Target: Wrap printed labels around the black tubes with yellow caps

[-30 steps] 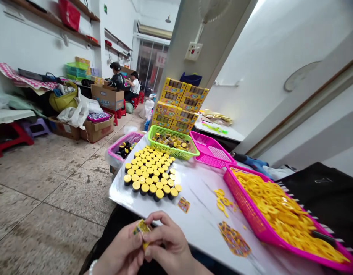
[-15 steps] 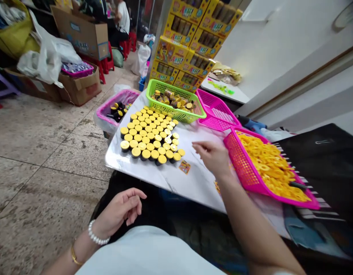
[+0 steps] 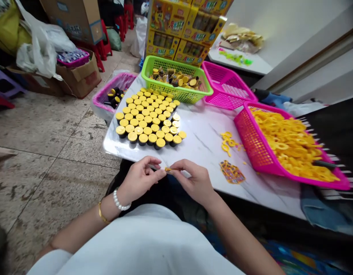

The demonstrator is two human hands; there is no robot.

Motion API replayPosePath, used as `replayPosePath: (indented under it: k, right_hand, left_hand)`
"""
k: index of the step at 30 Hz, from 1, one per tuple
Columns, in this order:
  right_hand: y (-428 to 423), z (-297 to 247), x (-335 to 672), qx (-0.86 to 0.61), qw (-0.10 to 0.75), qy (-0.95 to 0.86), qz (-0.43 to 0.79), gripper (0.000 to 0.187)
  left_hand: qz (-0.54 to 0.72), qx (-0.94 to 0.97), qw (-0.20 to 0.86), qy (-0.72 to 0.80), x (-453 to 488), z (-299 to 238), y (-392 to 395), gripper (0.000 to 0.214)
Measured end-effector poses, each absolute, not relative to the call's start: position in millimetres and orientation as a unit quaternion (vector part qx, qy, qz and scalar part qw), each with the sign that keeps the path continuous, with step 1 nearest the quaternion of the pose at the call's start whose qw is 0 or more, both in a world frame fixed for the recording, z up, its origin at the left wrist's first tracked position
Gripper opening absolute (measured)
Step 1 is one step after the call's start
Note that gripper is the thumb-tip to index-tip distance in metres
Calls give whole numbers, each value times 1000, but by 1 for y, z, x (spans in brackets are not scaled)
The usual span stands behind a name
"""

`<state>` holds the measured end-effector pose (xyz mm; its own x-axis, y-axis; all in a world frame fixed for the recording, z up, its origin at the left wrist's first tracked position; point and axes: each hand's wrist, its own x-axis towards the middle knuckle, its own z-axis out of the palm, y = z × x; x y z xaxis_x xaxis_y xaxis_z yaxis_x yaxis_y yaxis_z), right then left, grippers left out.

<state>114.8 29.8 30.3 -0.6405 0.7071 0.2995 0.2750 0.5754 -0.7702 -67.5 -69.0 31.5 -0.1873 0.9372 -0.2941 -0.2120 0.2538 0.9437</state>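
At the table's near edge, my left hand [image 3: 142,177] and my right hand [image 3: 193,181] meet, both pinching a small colourful sticker [image 3: 168,169] between their fingertips. Just beyond them stands a block of several black pots with yellow lids [image 3: 149,118] on the white table [image 3: 205,143]. A stack of printed stickers [image 3: 232,172] lies to the right of my hands. A few loose yellow rings [image 3: 228,139] sit beside a pink basket [image 3: 247,143] heaped with yellow rings [image 3: 290,143].
A green basket [image 3: 153,65] holding loose pots and an empty pink basket [image 3: 228,86] stand at the table's far side. Another pink basket [image 3: 103,105] with pots sits off the left edge. Yellow display boxes [image 3: 176,26] are stacked behind; cardboard boxes [image 3: 79,74] and bags are on the floor.
My right hand came back from the table with a sticker and my left hand rose from my lap to meet it. The view tilted further down.
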Motion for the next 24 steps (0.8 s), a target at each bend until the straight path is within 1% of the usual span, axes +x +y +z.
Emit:
replayPosePath:
  k: [1,2,4,5,6,8,9,10,12,15,20,24]
  right_hand:
    - [21,34,111,-276,315,-830,369,4]
    - [15,35,107,-273,338,-813,388,9]
    - [6,35,100,-305,383,-744,454,31]
    - [2,34,96,-328,388,-704,496,39]
    - [0,31,92,-344,376,-671,538,41]
    - [-6,25,84,-358,324,-639,599,30]
    - [-9,22,80,-361,305,-634,612,30]
    - [-11,20,76,-366,300,-631,615,34]
    - [-17,16,69,-382,324,-618,606,40]
    - [-22,13,62,-390,361,-606,591,42]
    - [-26,12,59,-352,351,-642,584,43]
    - [-27,9,59,-346,352,-669,556,42]
  left_hand:
    - [520,328,543,572,-67,32,-69,36]
    - [518,332,542,572,-67,32,-70,31]
    - [527,317,545,570,-68,31,-71,28]
    - [538,302,544,569,-69,30,-73,29]
    - [550,286,540,569,-69,29,-74,30]
    - [576,268,523,568,-70,28,-77,36]
    - [591,263,508,569,-70,28,-79,39]
    - [607,261,486,572,-69,28,-81,40]
    - [638,258,428,586,-69,29,-86,35]
    - [646,282,368,607,-67,32,-96,28]
    - [635,318,342,615,-67,34,-105,23]
    - [629,314,341,624,-69,29,-104,23]
